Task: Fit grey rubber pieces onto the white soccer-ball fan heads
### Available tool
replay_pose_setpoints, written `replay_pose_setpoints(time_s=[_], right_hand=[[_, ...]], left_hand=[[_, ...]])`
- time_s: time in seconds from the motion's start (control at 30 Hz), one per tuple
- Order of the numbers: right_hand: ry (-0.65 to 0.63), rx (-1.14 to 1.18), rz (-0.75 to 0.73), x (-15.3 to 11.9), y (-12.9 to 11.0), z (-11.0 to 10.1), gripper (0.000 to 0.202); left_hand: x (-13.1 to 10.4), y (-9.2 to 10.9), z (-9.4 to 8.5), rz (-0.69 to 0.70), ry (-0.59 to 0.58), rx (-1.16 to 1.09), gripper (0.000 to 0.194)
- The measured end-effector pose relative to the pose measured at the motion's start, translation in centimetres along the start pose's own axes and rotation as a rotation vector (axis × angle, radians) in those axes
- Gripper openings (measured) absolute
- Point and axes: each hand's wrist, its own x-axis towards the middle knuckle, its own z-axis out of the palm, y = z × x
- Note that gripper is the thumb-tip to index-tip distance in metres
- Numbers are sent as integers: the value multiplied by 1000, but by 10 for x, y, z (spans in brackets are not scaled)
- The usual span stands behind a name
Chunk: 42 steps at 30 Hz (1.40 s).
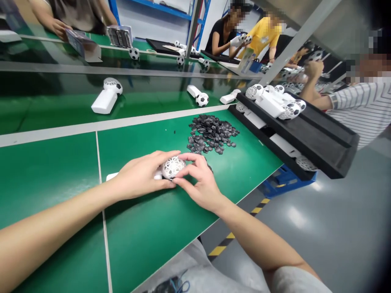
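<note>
A white device with a lattice soccer-ball head [173, 167] lies low over the green table in front of me. My left hand [146, 173] is closed round the device's neck and the ball's left side; part of the white handle [111, 176] shows past the wrist. My right hand [198, 177] pinches the ball's right side with thumb and fingers. Whether a small piece sits between those fingertips is hidden. Just beyond the hands lies a pile of small black plastic patches [214, 132], some scattered at its near edge.
Black trays [324, 130] holding more white soccer-ball devices are stacked at the right, overhanging the table edge above a blue crate [277, 181]. A conveyor [152, 95] beyond the pale rail carries several devices. Co-workers sit across and at the right.
</note>
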Motion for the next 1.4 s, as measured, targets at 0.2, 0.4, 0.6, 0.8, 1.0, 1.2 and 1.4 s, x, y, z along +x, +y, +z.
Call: replay_pose_setpoints(time_s=[0.2, 0.4, 0.6, 0.8, 1.0, 1.2, 1.4], right_hand=[[23, 74, 51, 0, 0, 2, 9], [18, 110, 134, 1, 1, 4, 18], [29, 208, 216, 0, 7, 8, 32], [13, 186, 255, 5, 2, 8, 31], [40, 99, 296, -4, 23, -37, 13], [42, -212, 447, -36, 48, -71, 8], [-8, -333, 529, -34, 48, -54, 15]], left_hand=[[1, 1, 4, -16, 82, -16, 64], [3, 7, 0, -81, 62, -80, 64], [4, 10, -4, -111, 41, -104, 63], [6, 7, -4, -120, 23, -180, 61], [1, 1, 3, -101, 56, -19, 67], [-4, 8, 1, -124, 58, 39, 48], [-4, 10, -1, -135, 47, 17, 49]])
